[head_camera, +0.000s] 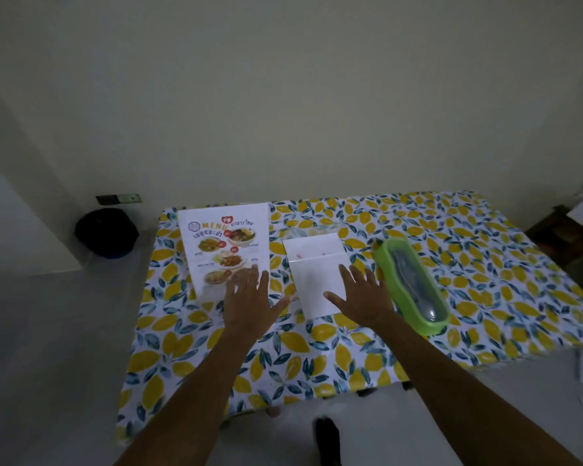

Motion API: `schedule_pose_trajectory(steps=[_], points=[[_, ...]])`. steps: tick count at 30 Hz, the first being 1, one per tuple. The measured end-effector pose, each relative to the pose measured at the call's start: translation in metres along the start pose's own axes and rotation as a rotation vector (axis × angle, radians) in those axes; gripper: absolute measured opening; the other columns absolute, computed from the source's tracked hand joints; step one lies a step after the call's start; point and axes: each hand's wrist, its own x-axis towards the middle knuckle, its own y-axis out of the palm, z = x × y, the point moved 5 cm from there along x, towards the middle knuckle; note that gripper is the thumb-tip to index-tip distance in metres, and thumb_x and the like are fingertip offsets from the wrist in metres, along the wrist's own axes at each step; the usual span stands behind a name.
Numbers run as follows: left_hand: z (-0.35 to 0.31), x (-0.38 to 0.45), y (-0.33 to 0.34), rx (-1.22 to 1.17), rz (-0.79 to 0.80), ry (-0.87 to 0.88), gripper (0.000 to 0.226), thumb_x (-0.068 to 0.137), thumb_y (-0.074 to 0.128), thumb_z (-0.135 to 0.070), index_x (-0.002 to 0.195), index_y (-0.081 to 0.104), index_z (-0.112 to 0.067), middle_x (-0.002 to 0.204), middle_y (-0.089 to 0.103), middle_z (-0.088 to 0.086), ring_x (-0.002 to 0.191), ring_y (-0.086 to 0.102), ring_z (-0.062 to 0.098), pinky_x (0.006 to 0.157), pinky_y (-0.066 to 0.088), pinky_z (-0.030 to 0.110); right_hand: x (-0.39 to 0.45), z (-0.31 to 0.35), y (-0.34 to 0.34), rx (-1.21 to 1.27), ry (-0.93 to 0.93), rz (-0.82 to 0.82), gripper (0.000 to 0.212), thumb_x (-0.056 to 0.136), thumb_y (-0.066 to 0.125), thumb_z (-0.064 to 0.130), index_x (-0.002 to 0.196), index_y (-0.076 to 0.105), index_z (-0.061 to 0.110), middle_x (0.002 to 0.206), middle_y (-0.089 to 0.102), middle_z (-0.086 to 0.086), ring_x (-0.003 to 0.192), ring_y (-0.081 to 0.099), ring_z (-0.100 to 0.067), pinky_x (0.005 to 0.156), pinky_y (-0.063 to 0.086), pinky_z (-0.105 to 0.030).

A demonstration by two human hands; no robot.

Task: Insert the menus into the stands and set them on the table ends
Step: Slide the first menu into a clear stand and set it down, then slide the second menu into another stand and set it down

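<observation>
Worktop [485, 264] under a cloth printed with yellow lemons and dark leaves, set against a pale wall; dim light. Printed menu [223, 250] lies flat at the far left of the worktop, photos of dishes and the word MENU facing up; near edge blurred. White sheet [317, 274] lies flat at centre, just right of the menu, a fold or second layer across its upper part; a clear stand seems to sit at its far edge, too faint to be sure. Green lidded cutlery box [413, 284] lies on a slant just right of the sheet; utensils dimly visible through the lid. Left hand [249, 304] fingers spread, palm down, over the menu's near corner; right hand [362, 297] likewise splayed, over the sheet's right near corner; neither grips anything. Dark round bin [106, 232] on the floor, left of the worktop.
</observation>
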Motion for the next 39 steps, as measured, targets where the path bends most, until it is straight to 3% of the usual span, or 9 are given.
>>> schedule_pose_trajectory(steps=[5, 8, 14, 20, 26, 29, 32, 36, 39], points=[[-0.04, 0.037, 0.029, -0.025, 0.019, -0.004, 0.103, 0.079, 0.008, -0.085, 0.151, 0.034, -0.016, 0.163, 0.024, 0.01, 0.149, 0.024, 0.028, 0.116, 0.027, 0.053, 0.041, -0.049, 0.014, -0.009, -0.004, 0.065, 0.09, 0.09, 0.026, 0.078, 0.16, 0.007, 0.026, 0.168, 0.014, -0.005, 0.153, 0.015, -0.036, 0.12, 0.015, -0.058], [-0.061, 0.068, 0.052, -0.015, 0.086, -0.04, 0.1, 0.081, 0.014, -0.085, 0.152, 0.032, -0.017, 0.164, 0.021, 0.01, 0.15, 0.021, 0.03, 0.117, 0.024, 0.056, 0.076, -0.07, 0.025, -0.038, -0.059, 0.09, 0.088, 0.091, 0.028, 0.076, 0.16, 0.009, 0.023, 0.166, 0.018, -0.008, 0.15, 0.02, -0.039, 0.119, 0.018, -0.058], [-0.089, 0.097, 0.097, 0.03, 0.162, -0.135, 0.096, 0.081, 0.019, -0.086, 0.144, 0.042, -0.018, 0.155, 0.04, 0.009, 0.139, 0.041, 0.031, 0.107, 0.038, 0.052, 0.129, -0.094, 0.065, -0.038, -0.133, 0.199, 0.085, 0.093, 0.032, 0.071, 0.159, 0.014, 0.022, 0.163, 0.025, -0.012, 0.148, 0.025, -0.038, 0.118, 0.025, -0.056], [-0.096, 0.1, 0.129, 0.027, 0.275, -0.191, 0.094, 0.081, 0.014, -0.086, 0.143, 0.039, -0.021, 0.148, 0.047, 0.007, 0.13, 0.048, 0.031, 0.101, 0.041, 0.049, 0.145, -0.111, 0.101, -0.036, -0.189, 0.248, 0.083, 0.093, 0.033, 0.071, 0.157, 0.021, 0.019, 0.158, 0.032, -0.018, 0.141, 0.038, -0.04, 0.11, 0.038, -0.052], [-0.1, 0.096, 0.143, -0.078, 0.308, -0.231, 0.09, 0.082, 0.024, -0.084, 0.143, 0.04, -0.019, 0.149, 0.043, 0.007, 0.13, 0.047, 0.032, 0.1, 0.046, 0.049, 0.133, -0.116, 0.119, 0.087, -0.068, 0.263, 0.065, 0.098, 0.04, 0.056, 0.15, 0.032, 0.018, 0.143, 0.046, -0.018, 0.125, 0.05, -0.035, 0.097, 0.047, -0.043], [-0.103, 0.094, 0.145, -0.313, 0.298, -0.27, 0.074, 0.087, 0.048, -0.07, 0.138, 0.047, -0.016, 0.142, 0.048, 0.008, 0.13, 0.047, 0.03, 0.103, 0.045, 0.046, 0.129, -0.116, 0.125, 0.398, 0.106, 0.336, 0.061, 0.099, 0.048, 0.035, 0.153, 0.028, 0.014, 0.146, 0.044, -0.021, 0.129, 0.049, -0.037, 0.1, 0.044, -0.041], [-0.094, 0.098, 0.136, -0.7, 0.264, -0.445, 0.056, 0.089, 0.067, -0.044, 0.135, 0.052, -0.014, 0.139, 0.053, 0.01, 0.129, 0.05, 0.028, 0.106, 0.041, 0.038, 0.128, -0.119, 0.121, 0.714, 0.263, 0.401, 0.053, 0.088, 0.052, 0.007, 0.139, 0.039, 0.01, 0.133, 0.056, -0.018, 0.121, 0.055, -0.038, 0.084, 0.039, -0.032], [-0.076, 0.104, 0.112, -0.726, 0.254, -0.38, 0.044, 0.098, 0.057, -0.02, 0.14, 0.049, -0.012, 0.143, 0.053, 0.013, 0.125, 0.054, 0.031, 0.096, 0.041, 0.032, 0.116, -0.12, 0.094, 0.746, 0.228, 0.289, 0.039, 0.092, 0.045, 0.001, 0.129, 0.053, 0.01, 0.127, 0.062, -0.018, 0.115, 0.058, -0.037, 0.082, 0.042, -0.033], [-0.061, 0.095, 0.084, -0.724, 0.133, -0.296, 0.041, 0.095, 0.048, 0.002, 0.134, 0.057, -0.009, 0.133, 0.06, 0.018, 0.117, 0.059, 0.035, 0.097, 0.048, 0.041, 0.102, -0.121, 0.067, 0.898, 0.207, 0.178, 0.034, 0.094, 0.047, -0.004, 0.12, 0.067, 0.005, 0.12, 0.066, -0.019, 0.109, 0.063, -0.037, 0.09, 0.053, -0.047]])
